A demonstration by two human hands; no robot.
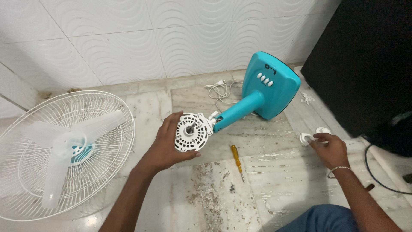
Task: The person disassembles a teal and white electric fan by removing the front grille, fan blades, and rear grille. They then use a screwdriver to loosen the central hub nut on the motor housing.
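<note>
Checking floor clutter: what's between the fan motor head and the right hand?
Head view: a yellow-handled screwdriver lies on the floor between the white motor head and the right hand; otherwise bare stained marble.

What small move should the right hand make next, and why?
Probably lift one white cap off the floor and bring it toward the motor. The right hand already touches the caps, the left hand steadies the bare motor, and the blade and grille lie off to the side.
</note>
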